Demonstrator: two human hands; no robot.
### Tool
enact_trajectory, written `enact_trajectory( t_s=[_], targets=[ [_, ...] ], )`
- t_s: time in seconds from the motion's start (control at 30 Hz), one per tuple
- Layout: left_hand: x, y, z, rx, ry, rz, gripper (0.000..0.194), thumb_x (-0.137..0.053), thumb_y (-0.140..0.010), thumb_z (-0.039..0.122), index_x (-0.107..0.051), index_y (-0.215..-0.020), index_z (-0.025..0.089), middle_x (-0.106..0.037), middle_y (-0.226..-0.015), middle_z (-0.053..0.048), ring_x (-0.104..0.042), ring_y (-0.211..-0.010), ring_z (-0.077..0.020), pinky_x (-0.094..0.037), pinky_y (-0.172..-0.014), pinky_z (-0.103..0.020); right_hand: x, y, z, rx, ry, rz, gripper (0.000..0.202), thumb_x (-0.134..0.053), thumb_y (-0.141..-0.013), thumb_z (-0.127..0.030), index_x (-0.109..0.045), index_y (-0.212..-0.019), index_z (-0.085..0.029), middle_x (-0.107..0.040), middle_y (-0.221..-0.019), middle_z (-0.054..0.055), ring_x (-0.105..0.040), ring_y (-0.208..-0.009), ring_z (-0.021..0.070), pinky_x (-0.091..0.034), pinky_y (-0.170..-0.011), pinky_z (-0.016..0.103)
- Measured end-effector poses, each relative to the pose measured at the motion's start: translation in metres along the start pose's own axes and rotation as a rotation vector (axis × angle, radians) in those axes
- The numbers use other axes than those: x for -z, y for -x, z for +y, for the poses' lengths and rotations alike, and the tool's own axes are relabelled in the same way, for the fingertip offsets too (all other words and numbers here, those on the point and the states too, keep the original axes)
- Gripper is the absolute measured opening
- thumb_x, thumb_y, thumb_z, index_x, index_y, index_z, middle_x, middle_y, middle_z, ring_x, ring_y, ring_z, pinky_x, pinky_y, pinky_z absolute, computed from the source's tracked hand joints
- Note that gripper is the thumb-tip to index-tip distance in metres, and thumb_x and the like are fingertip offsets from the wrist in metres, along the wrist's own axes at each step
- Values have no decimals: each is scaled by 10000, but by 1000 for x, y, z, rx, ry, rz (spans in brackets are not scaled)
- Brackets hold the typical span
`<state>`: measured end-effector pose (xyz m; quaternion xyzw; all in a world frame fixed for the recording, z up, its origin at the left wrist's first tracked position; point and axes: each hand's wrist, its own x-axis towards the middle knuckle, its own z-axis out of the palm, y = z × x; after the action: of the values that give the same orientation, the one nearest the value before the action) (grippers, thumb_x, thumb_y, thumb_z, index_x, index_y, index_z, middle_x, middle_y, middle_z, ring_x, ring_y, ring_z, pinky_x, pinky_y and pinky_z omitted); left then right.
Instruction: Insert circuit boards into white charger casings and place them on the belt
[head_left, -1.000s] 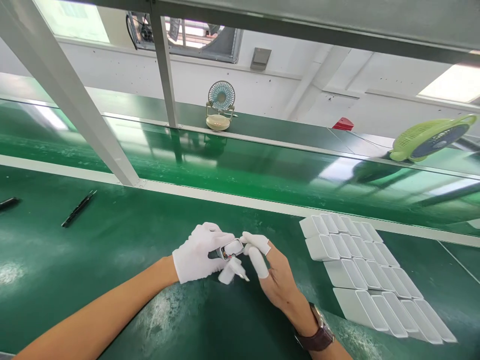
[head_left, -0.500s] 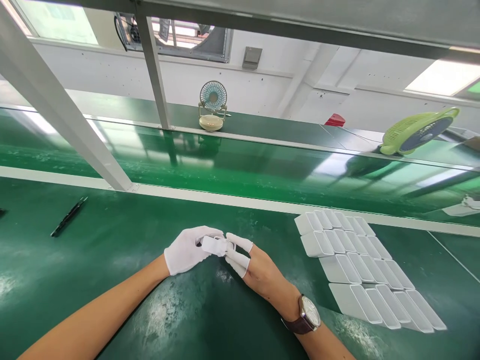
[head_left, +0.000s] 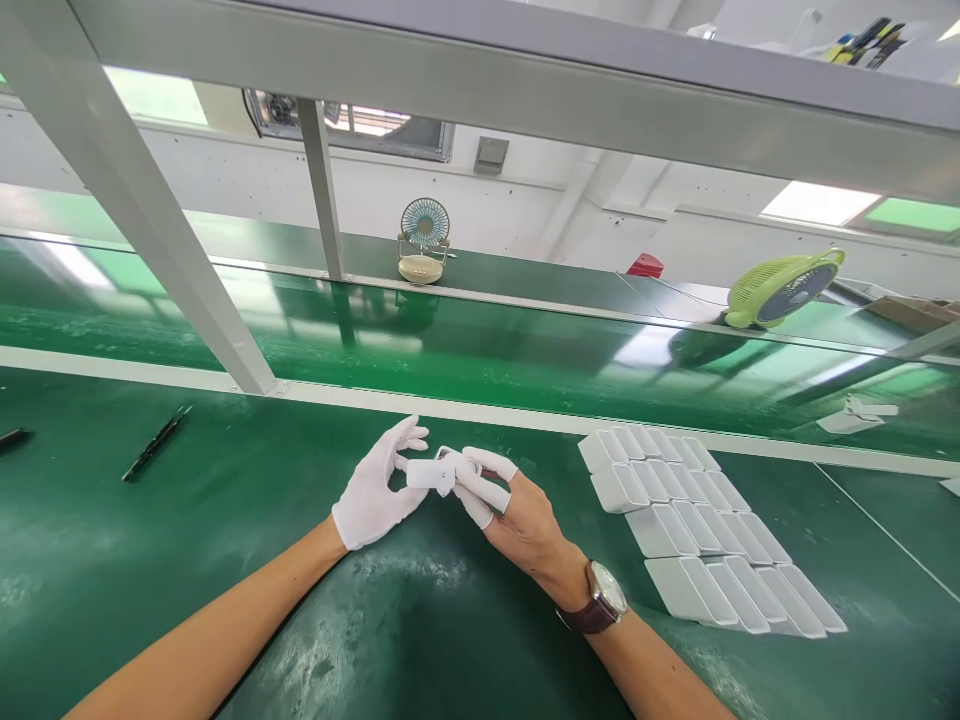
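Green table (head_left: 247,590), rows of white cases (head_left: 690,525) at right; gloved left hand (head_left: 375,488) loosely open, thumb at or just beside the white part (head_left: 427,475); right hand (head_left: 529,520), fingertips in finger covers (head_left: 487,496), closed in a pinch on that part, between the hands. Good handling probably needs a light, steady pinch; the left palm best stays near.

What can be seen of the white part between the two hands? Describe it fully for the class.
The white part looks like smooth plastic. Its left end is a plain oblong panel with rounded corners; a narrower section with small marks adjoins it, beside a dark-edged portion partly hidden by the right grip, which pinches that end. It is held over the table, panel pointing left. The left grip is open near the panel; thumb contact is unclear.
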<state>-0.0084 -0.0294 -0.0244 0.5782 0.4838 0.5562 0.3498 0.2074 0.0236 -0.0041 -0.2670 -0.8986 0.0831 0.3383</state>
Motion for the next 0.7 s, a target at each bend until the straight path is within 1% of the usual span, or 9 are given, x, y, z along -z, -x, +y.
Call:
enact_trajectory(
  t_s=[0.07, 0.13, 0.2, 0.27, 0.33, 0.4, 0.47, 0.53, 0.7],
  targets=[
    [0, 0, 4, -58, -103, -6, 799, -646, -801, 165, -307, -1516, 273, -476, -1463, -135, -547, -1255, -277, -572, -898, -399, -4, -2, 0, 1, -59, -23, 425, -576, -947, -155, -610, -1338, -318, -644, -1268, 89, -697, -1042, 201, -613, -893, 324],
    [-1, -1, 9, -129, -258, -42, 766, -670, -776, 151, -388, -1476, 280, -495, -1442, -114, -553, -1240, -273, -555, -939, -408, -10, -1, 1, 21, -97, -91, 429, -579, -940, -148, -608, -1340, -301, -651, -1240, 100, -694, -1045, 211, -616, -884, 334],
    [-1, -3, 11, -220, -371, -47, 601, -677, -795, 160, -517, -1362, 273, -574, -1335, -88, -584, -1184, -250, -529, -982, -410, -15, 2, 3, 24, -96, -131, 401, -584, -942, -159, -624, -1315, -299, -645, -1251, 108, -687, -1058, 221, -614, -891, 356],
    [-1, -5, 9, -250, -413, 14, 369, -638, -845, 171, -600, -1202, 254, -642, -1169, -56, -630, -1046, -203, -532, -947, -375, -19, 5, 4, -9, -88, -122, 365, -585, -948, -179, -640, -1287, -303, -643, -1257, 104, -685, -1057, 222, -613, -890, 365],
    [1, -5, 6, -175, -406, 85, 201, -587, -875, 165, -614, -1061, 233, -660, -1015, -26, -638, -875, -161, -541, -837, -325, -21, 7, 5, -47, -109, -115, 350, -571, -957, -191, -638, -1280, -305, -648, -1255, 94, -682, -1063, 220, -611, -889, 368],
    [3, -5, 4, -69, -388, 101, 117, -568, -872, 163, -599, -968, 222, -650, -921, -7, -618, -783, -147, -525, -761, -302, -21, 8, 5, -106, -171, -110, 348, -564, -960, -209, -612, -1295, -289, -662, -1238, 87, -681, -1069, 223, -606, -900, 381],
    [4, -4, 2, -25, -359, 78, 69, -567, -855, 156, -574, -890, 216, -641, -892, -5, -614, -789, -154, -506, -746, -299, -22, 8, 5, -192, -259, -103, 351, -582, -951, -237, -580, -1301, -262, -684, -1194, 80, -687, -1046, 225, -603, -900, 392],
    [4, -3, 1, -29, -324, 49, 84, -562, -833, 136, -534, -818, 214, -636, -883, -8, -610, -809, -161, -491, -749, -300, -22, 9, 6, -259, -308, -88, 364, -607, -938, -266, -555, -1297, -241, -698, -1149, 78, -695, -1008, 224, -603, -889, 395],
    [4, -2, -1, -31, -288, 26, 152, -549, -790, 98, -466, -753, 219, -614, -847, -9, -584, -800, -164, -462, -737, -301, -24, 13, 8, -149, -247, -44, 353, -585, -962, -286, -549, -1310, -241, -698, -1145, 96, -697, -1025, 231, -593, -915, 394]
  ],
)
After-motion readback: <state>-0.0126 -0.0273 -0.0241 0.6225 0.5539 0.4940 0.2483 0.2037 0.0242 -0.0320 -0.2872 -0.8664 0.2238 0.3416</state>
